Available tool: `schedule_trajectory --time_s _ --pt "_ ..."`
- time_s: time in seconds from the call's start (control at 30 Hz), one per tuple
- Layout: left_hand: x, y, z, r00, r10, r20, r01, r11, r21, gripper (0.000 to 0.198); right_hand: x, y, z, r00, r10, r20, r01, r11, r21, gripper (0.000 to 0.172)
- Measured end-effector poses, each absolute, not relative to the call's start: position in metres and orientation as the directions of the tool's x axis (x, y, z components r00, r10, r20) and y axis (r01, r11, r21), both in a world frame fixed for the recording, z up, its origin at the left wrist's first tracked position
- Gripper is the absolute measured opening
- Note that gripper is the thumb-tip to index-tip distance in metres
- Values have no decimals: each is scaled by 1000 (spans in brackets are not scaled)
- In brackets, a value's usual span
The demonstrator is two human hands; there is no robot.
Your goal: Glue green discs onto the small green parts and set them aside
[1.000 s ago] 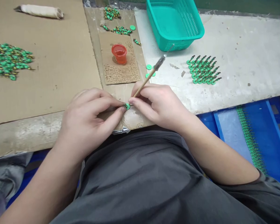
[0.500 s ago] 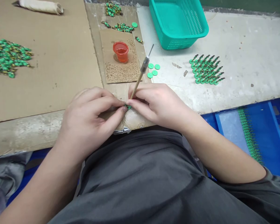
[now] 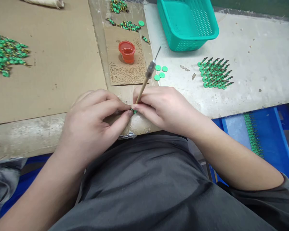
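Near the table's front edge, my left hand (image 3: 96, 115) pinches a small green piece (image 3: 135, 111) between thumb and forefinger; the fingertips hide most of it. Touching the same piece, my right hand (image 3: 159, 104) has its fingers closed and also holds a thin wooden-handled tool (image 3: 145, 80). That tool tilts up and away, with a dark collar and a fine metal pin at its upper end. Beyond my hands, a red cup (image 3: 127, 53) of liquid stands on a speckled cardboard piece (image 3: 125, 77). Several flat green discs (image 3: 162, 75) with small holes lie to its right.
A heap of green, yellow and dark pieces (image 3: 7, 54) lies at left, smaller piles (image 3: 128, 25) at the back. A teal basket (image 3: 188, 41) stands back right, near rows of green discs with upright dark-tipped stems (image 3: 215, 73). Below right is a blue crate (image 3: 274, 141).
The whole view has shifted slightly, so the table things sit a little differently. Both hands keep nearly the same pose on the small green piece, and the tool stays in my right hand.
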State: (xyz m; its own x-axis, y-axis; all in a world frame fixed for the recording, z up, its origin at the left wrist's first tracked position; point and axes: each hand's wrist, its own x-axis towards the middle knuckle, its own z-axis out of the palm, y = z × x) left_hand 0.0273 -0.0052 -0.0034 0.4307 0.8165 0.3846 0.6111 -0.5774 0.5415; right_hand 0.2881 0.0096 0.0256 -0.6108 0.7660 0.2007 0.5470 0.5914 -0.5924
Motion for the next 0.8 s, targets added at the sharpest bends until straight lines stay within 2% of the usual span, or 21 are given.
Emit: schedule_trajectory --time_s 0.23,0.3,0.43,0.57,0.8 --pt "28 -6 -3 440 809 390 618 -588 522 16 284 11 27 -631 739 238 485 615 -622 22" --pt "28 -5 -3 434 807 400 606 -590 534 16 283 10 26 -623 743 243 475 607 -638 22" --pt "28 -7 -2 414 821 394 590 -572 570 12 285 4 21 -489 830 268 519 524 -676 29" --pt "28 -8 -2 408 824 393 600 -566 565 11 288 -3 22 -418 883 216 571 440 -693 24" --pt "29 -8 -2 403 835 375 603 -550 577 15 292 -3 24 -509 819 265 545 545 -637 19"
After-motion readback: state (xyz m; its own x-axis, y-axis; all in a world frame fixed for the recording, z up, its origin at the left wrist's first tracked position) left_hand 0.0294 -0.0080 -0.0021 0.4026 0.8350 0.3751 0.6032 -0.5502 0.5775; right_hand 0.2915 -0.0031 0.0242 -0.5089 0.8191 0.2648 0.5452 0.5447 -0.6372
